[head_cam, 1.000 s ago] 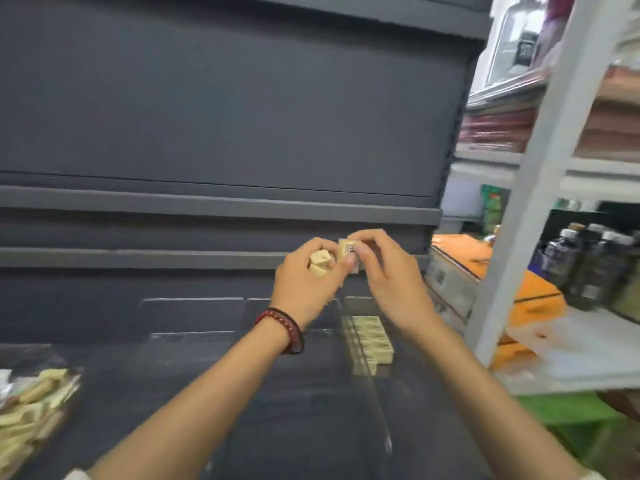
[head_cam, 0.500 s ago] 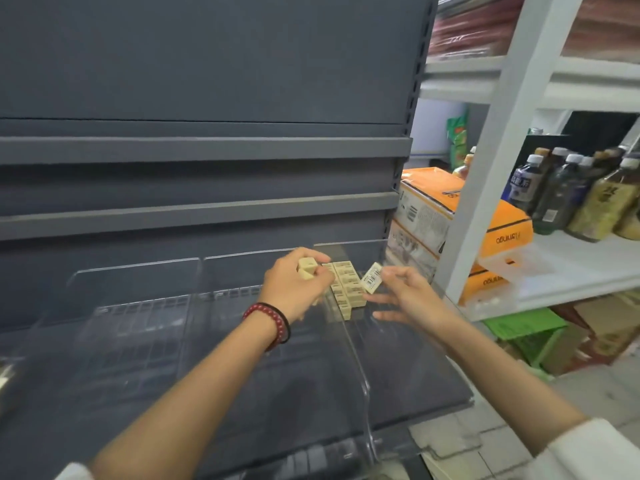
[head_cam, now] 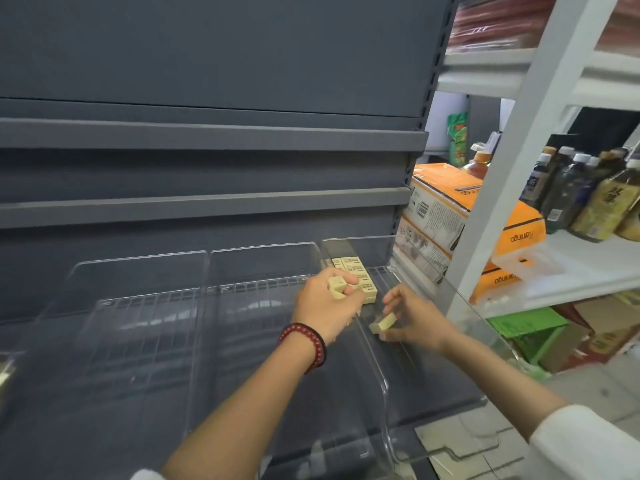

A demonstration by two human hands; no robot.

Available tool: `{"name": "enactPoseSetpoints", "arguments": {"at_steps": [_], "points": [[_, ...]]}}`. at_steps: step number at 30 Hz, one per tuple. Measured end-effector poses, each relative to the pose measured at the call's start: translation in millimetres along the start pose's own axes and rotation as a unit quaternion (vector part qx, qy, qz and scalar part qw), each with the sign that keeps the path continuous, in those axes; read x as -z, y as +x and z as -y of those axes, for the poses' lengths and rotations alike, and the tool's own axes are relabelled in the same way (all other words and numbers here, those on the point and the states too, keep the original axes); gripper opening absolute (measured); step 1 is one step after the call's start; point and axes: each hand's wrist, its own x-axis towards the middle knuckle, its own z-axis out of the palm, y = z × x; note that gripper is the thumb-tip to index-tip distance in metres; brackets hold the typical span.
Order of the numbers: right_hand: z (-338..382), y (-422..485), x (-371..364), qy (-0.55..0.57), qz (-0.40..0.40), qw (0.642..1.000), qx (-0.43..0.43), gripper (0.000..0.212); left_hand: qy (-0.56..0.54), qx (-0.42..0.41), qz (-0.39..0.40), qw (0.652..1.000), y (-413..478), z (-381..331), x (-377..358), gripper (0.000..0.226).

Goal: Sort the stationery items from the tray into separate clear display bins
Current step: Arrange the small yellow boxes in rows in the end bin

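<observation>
Erasers (head_cam: 356, 271) already line the rightmost clear bin (head_cam: 360, 247). Right hand (head_cam: 412, 318) pinches one eraser (head_cam: 382, 323) inside it, left hand (head_cam: 329, 306) clutches spare erasers (head_cam: 337, 288); sorting looks barely begun.

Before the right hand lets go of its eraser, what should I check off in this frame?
1. Right hand pinches one eraser: ok.
2. That eraser is inside the rightmost clear bin: ok.
3. Bare floor in front of the eraser row: ok.
4. Left hand grips the spare erasers: ok.
5. Eraser touches the bin floor: cannot tell.
</observation>
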Motion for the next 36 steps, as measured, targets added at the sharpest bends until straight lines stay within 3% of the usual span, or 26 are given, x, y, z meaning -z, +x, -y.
{"name": "enactPoseSetpoints", "arguments": {"at_steps": [6,10,14,19,22,24,28,33,36], "points": [[-10,-2,11,-0.037,0.055,0.997,-0.050,0.082,-0.005,0.021,0.031,0.999,8,-1,20,0.022],[-15,-3,14,-0.060,0.082,0.994,-0.038,0.061,-0.009,0.032,0.055,0.998,7,0,26,0.024],[-13,-2,10,-0.083,0.055,0.994,-0.034,0.041,-0.032,0.036,0.053,0.997,6,-3,28,0.023],[1,0,7,-0.108,0.077,0.988,-0.080,0.049,-0.046,0.029,0.050,0.997,5,-4,28,0.022],[0,-3,9,-0.055,0.095,0.992,-0.056,0.040,-0.046,0.030,0.045,0.997,5,-4,26,0.021],[-5,-3,11,-0.079,0.097,0.992,-0.025,0.045,-0.042,0.027,0.044,0.998,5,-4,25,0.020],[-8,4,4,-0.157,0.036,0.987,0.009,0.030,-0.042,0.026,0.043,0.998,6,-2,24,0.021],[-12,15,-4,-0.129,0.030,0.990,-0.049,0.017,-0.052,0.022,0.035,0.998,7,1,23,0.023],[-11,19,-10,-0.106,-0.018,0.990,-0.093,0.015,-0.054,0.022,0.029,0.998,8,3,25,0.022]]}}
